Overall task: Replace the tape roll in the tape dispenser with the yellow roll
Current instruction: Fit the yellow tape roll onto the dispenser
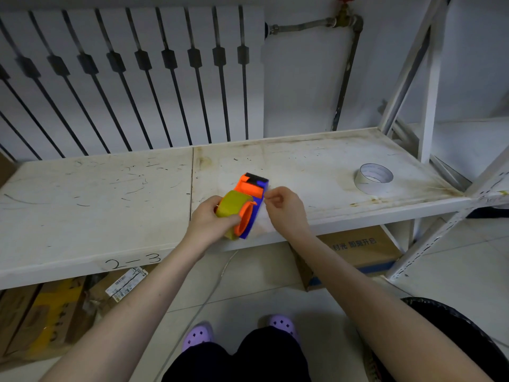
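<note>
The blue and orange tape dispenser [252,193] lies on the white shelf [96,194] near its front edge. A yellow roll [232,205] sits on the dispenser's orange hub. My left hand [209,221] grips the yellow roll and the hub end of the dispenser. My right hand [283,208] is at the dispenser's right side with thumb and fingers pinched together; a tape end between them cannot be made out. A white tape roll [373,177] lies flat on the shelf at the far right, apart from both hands.
A white radiator [132,78] and a pipe [345,78] stand behind the shelf. A shelf upright [429,106] rises at the right. Cardboard boxes [358,249] sit on the floor below the shelf. A black bin [468,332] is at the lower right.
</note>
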Motion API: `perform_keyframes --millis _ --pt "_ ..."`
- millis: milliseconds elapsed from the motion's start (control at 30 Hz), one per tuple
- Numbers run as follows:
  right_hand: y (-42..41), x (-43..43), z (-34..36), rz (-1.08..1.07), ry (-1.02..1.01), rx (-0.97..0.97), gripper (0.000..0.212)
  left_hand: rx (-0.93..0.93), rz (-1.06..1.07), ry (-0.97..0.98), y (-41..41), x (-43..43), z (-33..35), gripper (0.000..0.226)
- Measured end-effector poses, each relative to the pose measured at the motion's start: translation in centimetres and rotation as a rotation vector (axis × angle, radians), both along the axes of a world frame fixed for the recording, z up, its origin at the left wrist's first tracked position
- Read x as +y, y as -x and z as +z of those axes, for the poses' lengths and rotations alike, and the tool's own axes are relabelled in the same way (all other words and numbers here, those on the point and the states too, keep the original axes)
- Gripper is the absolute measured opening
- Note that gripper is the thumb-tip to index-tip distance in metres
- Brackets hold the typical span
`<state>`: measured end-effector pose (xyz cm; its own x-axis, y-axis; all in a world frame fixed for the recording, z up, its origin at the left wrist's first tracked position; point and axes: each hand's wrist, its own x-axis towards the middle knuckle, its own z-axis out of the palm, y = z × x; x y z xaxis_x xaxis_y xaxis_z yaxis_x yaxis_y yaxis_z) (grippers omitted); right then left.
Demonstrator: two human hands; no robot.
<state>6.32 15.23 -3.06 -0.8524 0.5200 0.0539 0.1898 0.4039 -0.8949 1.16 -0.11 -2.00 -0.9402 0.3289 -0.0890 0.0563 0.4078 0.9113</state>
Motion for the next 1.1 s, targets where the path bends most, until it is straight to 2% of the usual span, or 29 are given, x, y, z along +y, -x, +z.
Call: perform_keyframes --millis 133,200,267,333,433,500,567,633,667,767,967,1100 --pt "0.0 -0.7 -2.4 0.029 0.234 -0.313 0.030 -0.186 0.127 -0.213 0.0 -0.6 0.2 0.035" --pt "0.2 -1.3 -2.2 0.053 0.356 -0.283 0.023 -0.220 0.125 -0.302 -0.1 -0.7 0.7 0.039" --pt "0.4 -1.7 -1.4 0.046 0.500 -0.194 0.035 -0.189 0.072 -0.312 -0.2 -0.8 1.4 0.044" --pt "0.5 -1.9 -1.1 0.018 0.626 -0.101 0.038 -0.137 0.011 -0.288 -0.5 -0.9 2.1 0.043" --pt "0.0 -1.9 -0.1 0.050 0.722 -0.108 0.024 -0.077 -0.037 -0.247 -0.3 -1.2 2.5 0.042" --pt "-0.6 -1.6 0.3 0.139 0.598 -0.251 0.025 -0.037 -0.075 -0.193 -0.2 -1.4 2.6 0.044" --pt "-0.9 -0.9 0.3 0.168 0.232 -0.362 0.029 0.010 -0.102 -0.079 -0.1 -1.6 2.3 0.044" --pt "-1.2 -0.3 0.6 0.087 -0.118 -0.259 0.027 0.052 -0.100 0.019 -0.3 -1.5 1.8 0.040" --pt "-1.3 -0.2 1.0 0.052 -0.185 -0.158 0.026 0.066 -0.098 0.045 -0.4 -1.4 1.6 0.037" --pt "-1.2 -1.0 2.2 0.096 -0.237 0.059 0.025 0.108 -0.127 0.124 -1.0 -0.9 1.4 0.032" --pt "-0.5 -1.3 2.1 0.254 -0.293 -0.028 0.040 0.232 -0.183 0.207 -2.0 -0.2 1.1 0.036" --pt "-0.8 -1.4 2.1 0.186 -0.350 0.050 0.029 0.225 -0.203 0.231 -2.0 0.1 1.2 0.030"
